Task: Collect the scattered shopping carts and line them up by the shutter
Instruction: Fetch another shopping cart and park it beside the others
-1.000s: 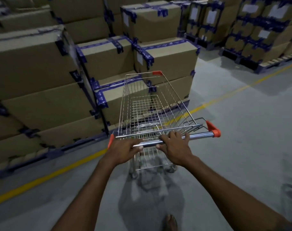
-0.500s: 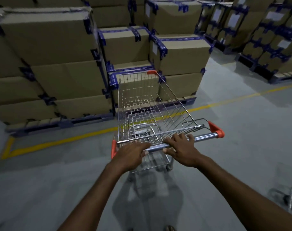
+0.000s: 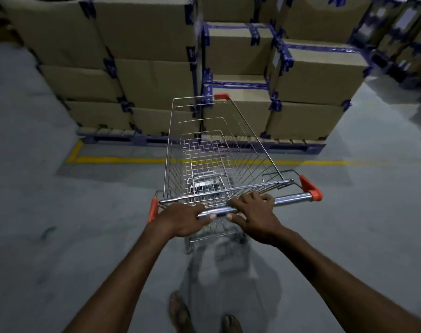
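Note:
An empty wire shopping cart (image 3: 212, 152) with orange corner caps stands on the grey floor right in front of me, its nose pointing at stacked boxes. My left hand (image 3: 183, 218) grips the left part of the chrome handle bar (image 3: 291, 198). My right hand (image 3: 255, 215) grips the bar just right of its middle. No shutter and no other cart are in view.
Pallets of brown cardboard boxes (image 3: 147, 68) with blue tape rise close ahead, behind a yellow floor line (image 3: 123, 160) whose corner lies at the left. More box stacks (image 3: 401, 39) stand at the far right. Open concrete floor (image 3: 36, 212) spreads left and right. My sandalled feet (image 3: 180, 313) show below.
The view and cart have swung to the left, so the box stacks have shifted right and now face the cart squarely. Both hands have kept their grip on the handle.

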